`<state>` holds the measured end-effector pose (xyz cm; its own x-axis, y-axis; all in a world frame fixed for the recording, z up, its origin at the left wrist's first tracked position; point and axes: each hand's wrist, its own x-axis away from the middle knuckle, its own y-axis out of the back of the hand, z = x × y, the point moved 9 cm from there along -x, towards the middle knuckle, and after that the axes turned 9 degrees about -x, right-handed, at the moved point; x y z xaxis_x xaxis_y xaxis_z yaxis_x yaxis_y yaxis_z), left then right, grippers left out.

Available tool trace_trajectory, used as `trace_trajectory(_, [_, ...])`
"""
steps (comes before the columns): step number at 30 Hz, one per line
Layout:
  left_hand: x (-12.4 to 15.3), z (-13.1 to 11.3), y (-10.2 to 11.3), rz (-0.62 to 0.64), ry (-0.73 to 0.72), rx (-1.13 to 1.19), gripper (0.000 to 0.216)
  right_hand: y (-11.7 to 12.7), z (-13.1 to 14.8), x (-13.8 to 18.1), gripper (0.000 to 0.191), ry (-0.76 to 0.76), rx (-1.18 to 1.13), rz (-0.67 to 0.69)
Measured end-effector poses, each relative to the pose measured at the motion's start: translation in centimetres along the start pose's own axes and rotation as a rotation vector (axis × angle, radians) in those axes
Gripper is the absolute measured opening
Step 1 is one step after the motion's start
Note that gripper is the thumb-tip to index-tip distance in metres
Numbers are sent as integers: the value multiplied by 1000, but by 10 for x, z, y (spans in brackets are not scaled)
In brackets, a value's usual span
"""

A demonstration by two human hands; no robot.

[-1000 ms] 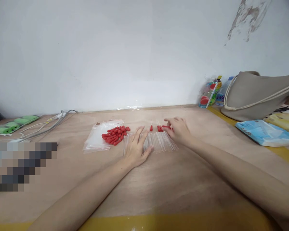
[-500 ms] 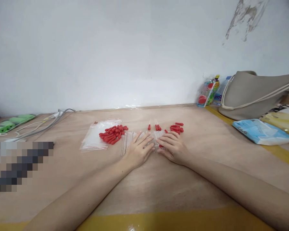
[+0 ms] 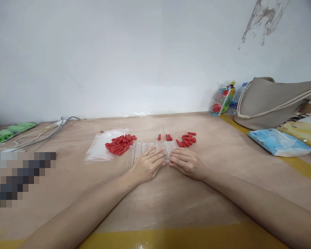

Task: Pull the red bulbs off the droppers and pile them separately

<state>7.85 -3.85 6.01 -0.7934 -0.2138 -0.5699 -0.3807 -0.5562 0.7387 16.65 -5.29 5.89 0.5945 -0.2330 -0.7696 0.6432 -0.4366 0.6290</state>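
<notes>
A row of clear thin tubes [image 3: 138,150] lies side by side in the middle of the table. My left hand [image 3: 149,165] rests flat across the tubes with its fingers stretched out, hiding part of the row. Over the right end of the row lies my right hand [image 3: 188,163], fingers extended, with a bit of red showing under its fingertips. Behind the row are a few droppers [image 3: 167,137], clear tubes fitted with red rubber bulbs. Red rubber bulbs [image 3: 119,144] are heaped to the left, and a smaller group of red bulbs [image 3: 188,140] lies beyond my right hand.
Clear zip bags [image 3: 98,147] lie under and beside the left heap. Cables [image 3: 58,128] and a green package [image 3: 12,131] are at the far left. On the right stand drink bottles [image 3: 221,100], a grey bag [image 3: 269,100] and a blue tissue pack [image 3: 278,141].
My right hand has shifted slightly toward me, uncovering more of the red bulbs behind it. My left hand stays on the tubes, a little lower. The view has moved slightly.
</notes>
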Motion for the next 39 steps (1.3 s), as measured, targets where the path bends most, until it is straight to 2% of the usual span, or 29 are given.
trace_trajectory(11, [4, 1, 4, -11, 16, 61, 18, 9, 9, 1, 18, 94, 25, 10])
trace_trajectory(18, [10, 8, 6, -23, 53, 70, 21, 14, 0, 9, 25, 81, -17, 18])
trace_trajectory(23, [21, 32, 2, -28, 260, 18, 21, 38, -37, 16, 21, -178, 80, -142])
trace_trajectory(28, [19, 48, -6, -4, 390, 39, 29, 46, -80, 20, 23, -511, -66, -261])
trace_trajectory(32, [10, 53, -4, -32, 396, 41, 36, 43, -122, 25, 27, -791, -108, -198])
trace_trajectory(35, [1, 53, -2, -73, 372, 63, 30, 34, -150, 34, 36, -999, -196, -103])
trace_trajectory(37, [-4, 52, -6, -73, 371, 89, 23, 29, -157, 39, 35, -1074, -248, -77])
trace_trajectory(39, [-8, 50, -12, -59, 374, 113, 17, 26, -154, 37, 24, -1063, -232, -37])
